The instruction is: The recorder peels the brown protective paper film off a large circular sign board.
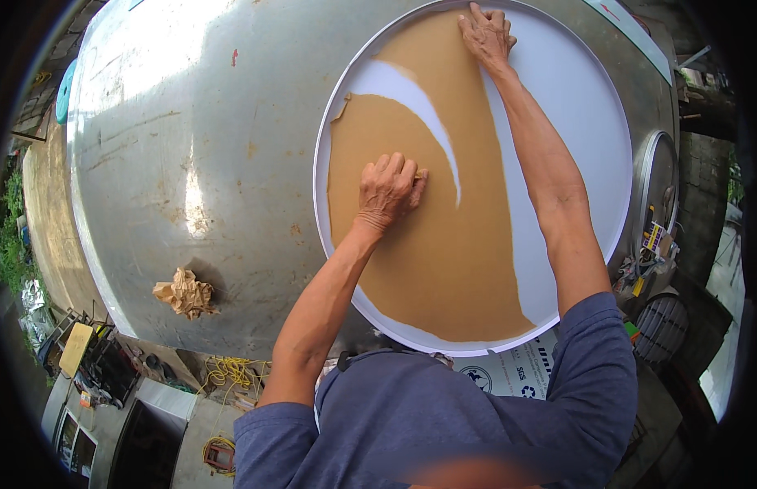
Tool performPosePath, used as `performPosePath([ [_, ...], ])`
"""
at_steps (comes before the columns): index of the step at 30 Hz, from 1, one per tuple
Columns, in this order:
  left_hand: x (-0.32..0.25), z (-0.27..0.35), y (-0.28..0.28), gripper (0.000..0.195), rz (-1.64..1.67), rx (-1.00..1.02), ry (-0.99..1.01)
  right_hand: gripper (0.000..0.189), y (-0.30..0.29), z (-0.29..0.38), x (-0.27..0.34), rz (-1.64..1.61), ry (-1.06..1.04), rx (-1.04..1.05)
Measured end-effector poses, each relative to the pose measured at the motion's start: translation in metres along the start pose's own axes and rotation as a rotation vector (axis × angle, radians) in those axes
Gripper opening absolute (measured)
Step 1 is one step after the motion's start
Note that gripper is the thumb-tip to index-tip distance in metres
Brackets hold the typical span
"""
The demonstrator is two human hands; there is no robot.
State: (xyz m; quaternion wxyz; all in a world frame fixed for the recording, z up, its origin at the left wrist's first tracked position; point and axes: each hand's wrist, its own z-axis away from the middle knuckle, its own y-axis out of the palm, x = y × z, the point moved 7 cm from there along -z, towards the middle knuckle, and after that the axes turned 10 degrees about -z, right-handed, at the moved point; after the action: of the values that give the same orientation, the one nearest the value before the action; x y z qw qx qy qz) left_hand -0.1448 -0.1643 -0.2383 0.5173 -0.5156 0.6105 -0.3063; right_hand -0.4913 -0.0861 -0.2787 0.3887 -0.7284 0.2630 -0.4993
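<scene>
A large round white panel [574,159] with a raised white rim lies on a metal-topped table. Brown paper [439,275] covers its left and middle parts, with ragged edges and a curved, tapering white tear through it. My left hand [387,189] is closed over the paper left of the tear, a small tan piece pinched by the thumb; what it is cannot be made out. At the far rim, my right hand [488,36] touches the top right edge of the paper, index finger extended and other fingers curled. Whether it grips anything is hidden.
A crumpled wad of brown paper [186,293] rests on the metal tabletop [256,153]. Beyond the panel's right side are a round metal-rimmed item [658,177] and assorted small tools [647,260]. Yellow cord [232,373] lies on the ground below. A printed sheet [513,370] shows beneath the panel's near edge.
</scene>
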Motion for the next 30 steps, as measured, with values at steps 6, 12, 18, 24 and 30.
performPosePath([
  [6, 0.0, 0.0, 0.0, 0.028, -0.009, 0.02, 0.0, 0.04, 0.003, 0.007, 0.004, 0.123, -0.087, 0.088],
  [12, 0.0, 0.0, 0.0, 0.03, -0.018, 0.015, -0.004, 0.033, -0.005, -0.013, -0.02, -0.376, 0.068, 0.155],
  [18, 0.0, 0.0, 0.0, 0.029, -0.007, 0.013, -0.002, 0.036, 0.009, -0.002, 0.004, 0.144, -0.054, 0.072],
  [24, 0.001, -0.001, 0.0, 0.029, 0.0, 0.011, -0.008, 0.03, -0.016, 0.005, 0.014, -0.004, -0.266, 0.133],
  [30, 0.002, 0.001, 0.004, 0.021, -0.008, 0.062, -0.008, 0.022, -0.007, -0.014, 0.002, -0.056, -0.22, 0.004],
])
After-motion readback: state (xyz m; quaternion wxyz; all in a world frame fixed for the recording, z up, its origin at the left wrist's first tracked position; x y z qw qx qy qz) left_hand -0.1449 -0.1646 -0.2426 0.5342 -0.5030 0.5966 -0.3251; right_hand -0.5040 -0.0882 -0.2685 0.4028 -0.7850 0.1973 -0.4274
